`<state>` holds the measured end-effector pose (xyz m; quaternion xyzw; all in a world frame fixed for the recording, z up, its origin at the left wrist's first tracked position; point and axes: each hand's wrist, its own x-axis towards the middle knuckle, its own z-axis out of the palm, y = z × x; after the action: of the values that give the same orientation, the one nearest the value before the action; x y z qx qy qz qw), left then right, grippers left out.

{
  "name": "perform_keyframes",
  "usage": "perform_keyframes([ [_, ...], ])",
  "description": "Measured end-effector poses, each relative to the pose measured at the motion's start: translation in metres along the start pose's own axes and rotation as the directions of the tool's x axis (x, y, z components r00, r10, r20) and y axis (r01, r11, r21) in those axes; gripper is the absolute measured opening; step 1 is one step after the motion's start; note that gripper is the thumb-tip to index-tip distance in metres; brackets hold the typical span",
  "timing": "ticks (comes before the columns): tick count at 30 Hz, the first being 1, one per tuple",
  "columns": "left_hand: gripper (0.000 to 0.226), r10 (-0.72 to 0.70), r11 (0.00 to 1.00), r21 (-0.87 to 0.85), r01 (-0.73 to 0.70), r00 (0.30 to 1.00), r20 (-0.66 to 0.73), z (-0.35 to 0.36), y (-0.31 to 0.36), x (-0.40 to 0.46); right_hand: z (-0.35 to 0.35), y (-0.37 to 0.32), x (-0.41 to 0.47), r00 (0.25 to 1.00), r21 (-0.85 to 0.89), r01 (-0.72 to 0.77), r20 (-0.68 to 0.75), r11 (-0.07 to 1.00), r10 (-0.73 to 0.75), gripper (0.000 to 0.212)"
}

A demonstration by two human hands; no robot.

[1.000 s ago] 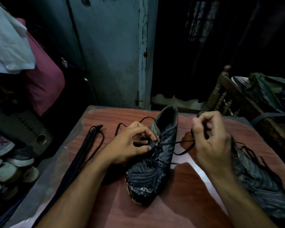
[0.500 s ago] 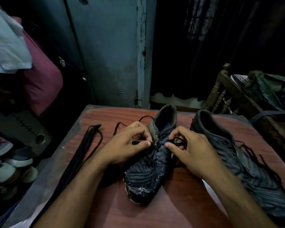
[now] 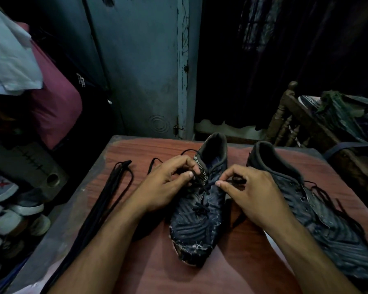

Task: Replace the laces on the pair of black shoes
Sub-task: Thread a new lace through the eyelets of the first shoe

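Pinching the lace in my right grip just beside the eyelets while my left grip pinches the tongue edge, I'd feed slowly, keeping the shoe flat on the bench between both grips.

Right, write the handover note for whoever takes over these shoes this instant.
Left hand: pinches the lace beside the tongue of the middle shoe.
Right hand: pinches a lace loop at that shoe's top eyelets.
Other shoe: to the right on the table, its lace loose.
Spare laces: bundled at the left edge, untouched.
Left: whether this lace is going in or coming out isn't clear; both shoes unfinished.
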<state>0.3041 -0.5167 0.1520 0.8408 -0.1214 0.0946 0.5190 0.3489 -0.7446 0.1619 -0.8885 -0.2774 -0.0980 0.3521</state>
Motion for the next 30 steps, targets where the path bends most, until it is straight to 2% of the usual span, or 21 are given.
perform_keyframes([
  [3,0.016,0.026,0.998,0.06,-0.025,0.999,-0.022,0.0,0.001,0.0,0.004,0.002,0.0,0.997,-0.004,0.068,-0.025,0.998,-0.068,0.011],
  [9,0.018,-0.019,0.998,0.06,0.018,1.0,0.015,0.001,0.006,-0.002,0.009,0.0,-0.003,0.996,0.11,-0.007,-0.092,0.994,0.018,0.01],
  [16,0.028,0.068,0.977,0.204,-0.056,0.996,-0.055,0.004,0.007,-0.001,0.009,-0.002,-0.002,0.984,0.141,-0.028,-0.17,0.99,0.051,0.007],
  [22,0.031,0.088,0.973,0.221,-0.071,0.994,-0.071,0.005,0.008,-0.001,0.01,-0.001,-0.002,0.979,0.151,-0.019,-0.2,0.988,0.05,0.008],
  [30,0.02,0.083,0.97,0.232,-0.073,0.996,-0.035,0.006,0.006,0.0,0.012,-0.001,-0.002,0.969,0.213,-0.021,-0.237,0.977,0.073,0.009],
])
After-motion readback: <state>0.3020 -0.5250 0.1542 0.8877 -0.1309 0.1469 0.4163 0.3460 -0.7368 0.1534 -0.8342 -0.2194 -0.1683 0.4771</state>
